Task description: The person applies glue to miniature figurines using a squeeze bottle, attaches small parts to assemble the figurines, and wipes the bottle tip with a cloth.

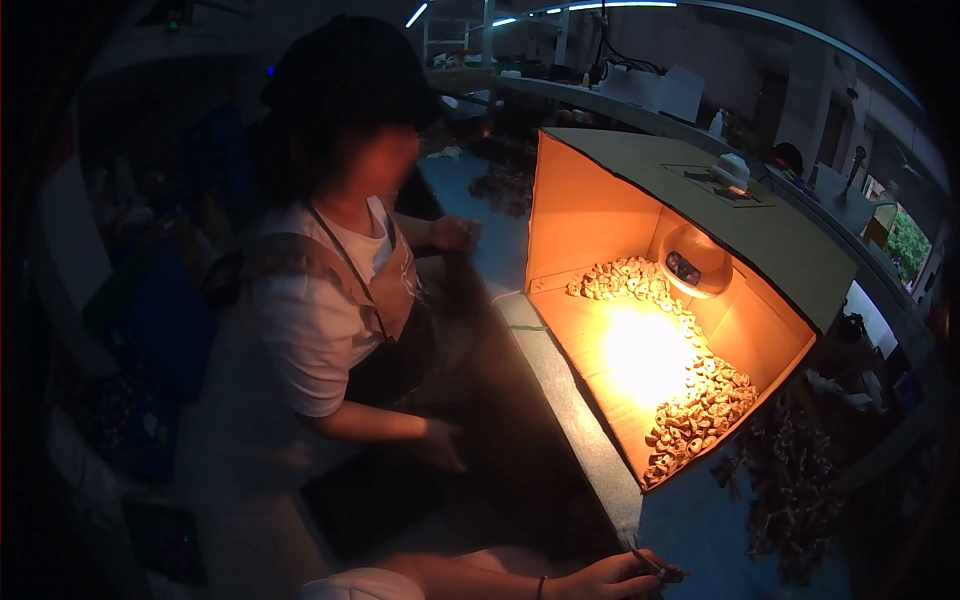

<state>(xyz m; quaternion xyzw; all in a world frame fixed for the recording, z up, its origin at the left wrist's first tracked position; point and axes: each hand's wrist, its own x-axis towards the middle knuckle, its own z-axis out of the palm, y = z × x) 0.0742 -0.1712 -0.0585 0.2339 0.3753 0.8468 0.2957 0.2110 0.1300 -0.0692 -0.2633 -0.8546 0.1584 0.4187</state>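
At the bottom edge, my left hand [612, 577] reaches in from the left, a thin dark band round its wrist. Its fingers are closed on a small dark brown piece [668, 573], whose exact kind is too dim to make out. My right hand is out of sight. Beyond my hand, a cardboard box [585, 225] lies on its side with its open face toward the left. A glowing lamp [700, 265] hangs inside it under the top. Small curled brown pieces [705, 405] are heaped along the box's back and right-hand side, around a glaring bright patch.
A co-worker [340, 290] in a dark hat and apron sits at the left. A pale table edge [565, 400] runs before the box. Dark clustered pieces [800, 480] lie on the blue surface at right; another dark heap [503, 187] lies behind the box.
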